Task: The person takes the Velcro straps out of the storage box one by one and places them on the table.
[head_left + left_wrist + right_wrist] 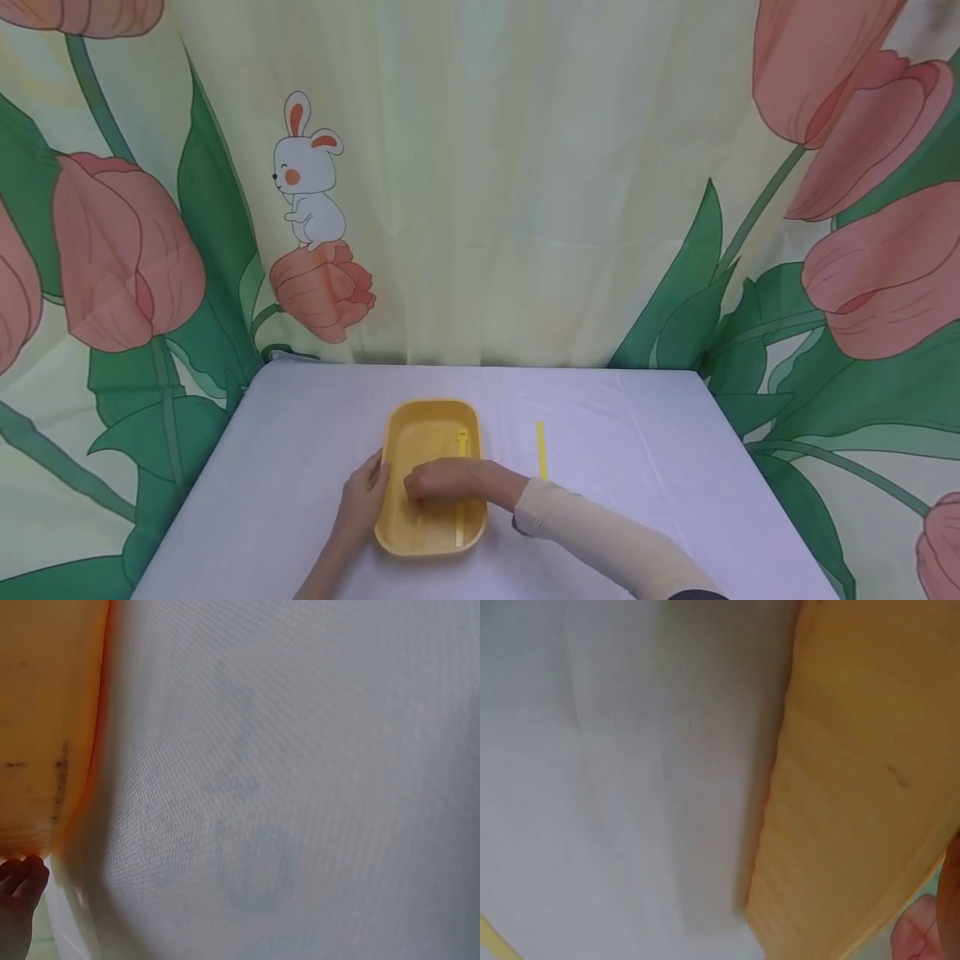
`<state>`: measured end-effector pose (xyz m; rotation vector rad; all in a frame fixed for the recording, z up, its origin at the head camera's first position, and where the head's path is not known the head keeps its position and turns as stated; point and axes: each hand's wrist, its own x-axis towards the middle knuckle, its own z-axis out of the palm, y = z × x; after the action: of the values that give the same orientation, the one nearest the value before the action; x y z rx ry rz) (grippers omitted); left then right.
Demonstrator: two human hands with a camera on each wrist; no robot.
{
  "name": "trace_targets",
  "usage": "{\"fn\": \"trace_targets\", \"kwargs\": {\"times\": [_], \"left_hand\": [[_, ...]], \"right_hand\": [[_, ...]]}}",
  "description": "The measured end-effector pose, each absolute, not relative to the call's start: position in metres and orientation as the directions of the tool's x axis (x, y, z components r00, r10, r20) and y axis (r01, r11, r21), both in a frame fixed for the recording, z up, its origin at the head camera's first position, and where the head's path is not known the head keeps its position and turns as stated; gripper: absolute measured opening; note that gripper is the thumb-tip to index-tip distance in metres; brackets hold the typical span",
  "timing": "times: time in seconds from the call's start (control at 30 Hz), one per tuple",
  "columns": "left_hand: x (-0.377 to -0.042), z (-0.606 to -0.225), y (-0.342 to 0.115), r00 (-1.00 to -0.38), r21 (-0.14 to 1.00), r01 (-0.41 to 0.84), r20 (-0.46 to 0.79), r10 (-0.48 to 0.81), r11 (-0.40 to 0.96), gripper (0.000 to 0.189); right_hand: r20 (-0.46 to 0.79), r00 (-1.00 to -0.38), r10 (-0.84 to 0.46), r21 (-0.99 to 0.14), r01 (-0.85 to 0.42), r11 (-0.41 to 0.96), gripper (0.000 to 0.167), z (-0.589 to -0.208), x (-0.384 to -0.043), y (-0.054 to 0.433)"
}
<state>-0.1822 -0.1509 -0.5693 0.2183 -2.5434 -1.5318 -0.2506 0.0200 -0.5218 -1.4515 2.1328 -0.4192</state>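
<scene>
A yellow oblong tray [433, 408] lies on the table, its long sides running away from me. My left hand [362, 500] holds the tray's left side at the rim; in the left wrist view the fingers [31, 881] meet the tray's outer wall [52, 712]. Over the inside of the tray is my right hand [446, 481], reaching in from the right with its fingers bent downward. I cannot tell whether those fingertips pinch anything. Beneath that hand a thin yellow strip with a squarish end [461, 446] lies lengthwise in the tray, its middle hidden.
Right of the tray, a second yellow strip [542, 446] lies on the white tablecloth [637, 450], its near end meeting the right forearm in the head view. A curtain printed with tulips and a rabbit [487, 208] hangs behind the table's far edge.
</scene>
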Motion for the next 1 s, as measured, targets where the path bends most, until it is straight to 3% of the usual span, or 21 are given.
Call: {"fn": "trace_targets", "kwargs": {"times": [0.13, 0.23, 0.37, 0.5, 0.63, 0.83, 1.0], "left_hand": [[-0.183, -0.570, -0.150, -0.978, 0.882, -0.025, 0.076, -0.196, 0.471, 0.041], [-0.182, -0.571, -0.149, -0.979, 0.876, -0.024, 0.078, -0.190, 0.481, 0.042], [-0.181, -0.571, -0.150, -0.979, 0.877, -0.009, 0.090, -0.182, 0.481, 0.042], [-0.182, -0.570, -0.150, -0.982, 0.879, -0.017, 0.073, -0.171, 0.476, 0.043], [-0.184, -0.572, -0.150, -0.984, 0.873, -0.069, 0.019, -0.176, 0.482, 0.045], [-0.185, -0.568, -0.149, -0.981, 0.863, -0.137, -0.049, -0.188, 0.487, 0.047], [-0.187, -0.566, -0.149, -0.982, 0.863, -0.131, -0.045, -0.185, 0.487, 0.047]], "right_hand": [[-0.117, -0.136, -0.984, -0.234, -0.959, 0.160, 0.010, -0.510, -0.254, 0.022], [-0.055, -0.120, -0.991, -0.256, -0.958, 0.131, 0.008, -0.498, -0.256, 0.026], [0.132, -0.167, -0.977, -0.390, -0.915, 0.104, 0.004, -0.480, -0.263, 0.033], [0.372, -0.313, -0.874, -0.523, -0.849, 0.081, 0.005, -0.468, -0.275, 0.044], [0.479, -0.526, -0.703, -0.656, -0.747, 0.112, 0.006, -0.455, -0.277, 0.060], [0.369, -0.829, -0.421, -0.880, -0.457, 0.128, 0.011, -0.431, -0.273, 0.087], [0.281, -0.940, -0.193, -0.957, -0.290, 0.019, 0.020, -0.433, -0.287, 0.110]]}}
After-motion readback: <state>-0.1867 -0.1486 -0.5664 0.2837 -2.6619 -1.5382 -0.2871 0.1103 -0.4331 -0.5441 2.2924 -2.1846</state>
